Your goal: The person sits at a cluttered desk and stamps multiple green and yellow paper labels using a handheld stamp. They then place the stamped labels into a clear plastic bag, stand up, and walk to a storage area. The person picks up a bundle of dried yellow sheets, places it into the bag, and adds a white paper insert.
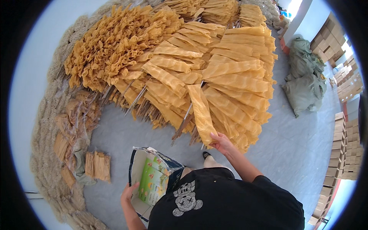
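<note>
In front of me lies a wide heap of long golden-yellow strips (237, 69) that look like dried tofu skin, stacked in fanned rows with thin sticks (136, 100) poking out. My right hand (222, 143), fingers closed, pinches the near end of one tofu-skin strip (201, 111), whose far end rests on the heap. Low on the left, my left hand (128, 193) grips the side wall of an open cardboard box (137, 161) against my body. The box is dark outside and tilted. Inside it shows a green printed panel (151, 182).
Crinkled yellow sheets (115, 42) pile up at the far left. Pale bundled material (48, 126) lines the left wall, with bagged strips (97, 166) beside it. Grey-green sacks (304, 86) sit on the grey floor (299, 153) at right. Stacked cartons (335, 151) stand along the right side.
</note>
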Available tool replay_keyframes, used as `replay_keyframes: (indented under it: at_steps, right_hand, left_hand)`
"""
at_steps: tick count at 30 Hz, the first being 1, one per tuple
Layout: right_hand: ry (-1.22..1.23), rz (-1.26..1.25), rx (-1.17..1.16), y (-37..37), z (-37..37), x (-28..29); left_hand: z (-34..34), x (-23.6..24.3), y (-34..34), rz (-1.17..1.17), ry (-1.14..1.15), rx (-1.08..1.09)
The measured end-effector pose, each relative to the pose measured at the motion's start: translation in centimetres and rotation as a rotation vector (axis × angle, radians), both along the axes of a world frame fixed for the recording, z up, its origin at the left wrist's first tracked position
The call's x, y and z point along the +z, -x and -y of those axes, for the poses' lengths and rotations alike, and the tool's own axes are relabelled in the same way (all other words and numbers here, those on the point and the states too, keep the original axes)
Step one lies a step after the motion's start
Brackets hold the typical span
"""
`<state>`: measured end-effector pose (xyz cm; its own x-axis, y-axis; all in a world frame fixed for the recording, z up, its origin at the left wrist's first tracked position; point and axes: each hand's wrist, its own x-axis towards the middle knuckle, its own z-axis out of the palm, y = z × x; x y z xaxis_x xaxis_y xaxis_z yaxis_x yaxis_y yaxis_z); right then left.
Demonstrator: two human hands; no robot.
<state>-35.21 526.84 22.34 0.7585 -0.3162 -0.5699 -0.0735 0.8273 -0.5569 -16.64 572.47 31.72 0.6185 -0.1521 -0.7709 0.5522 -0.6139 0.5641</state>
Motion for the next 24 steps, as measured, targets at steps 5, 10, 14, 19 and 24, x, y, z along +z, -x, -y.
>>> replay_keyframes:
  at_steps: [5,10,14,19,24]
  right_hand:
    - [-0.018,-0.005,0.050,-0.9,-1.4,0.8]
    - [-0.084,-0.007,0.090,-1.3,-1.6,0.4]
    - [0.029,-0.023,0.036,-1.6,-1.8,1.0]
    - [0.227,-0.071,-0.081,-0.8,1.6,2.2]
    - [0.354,-0.087,-0.342,0.2,8.4,7.0]
  left_hand:
    - [0.9,1.2,0.8,0.037,0.054,0.020]
    - [1.7,1.9,1.2,0.057,0.077,0.009]
    - [1.3,1.2,1.1,0.052,0.063,0.014]
    - [0.0,-0.4,0.9,0.008,0.066,0.030]
    - [-1.5,-2.4,1.0,-0.010,0.087,0.042]
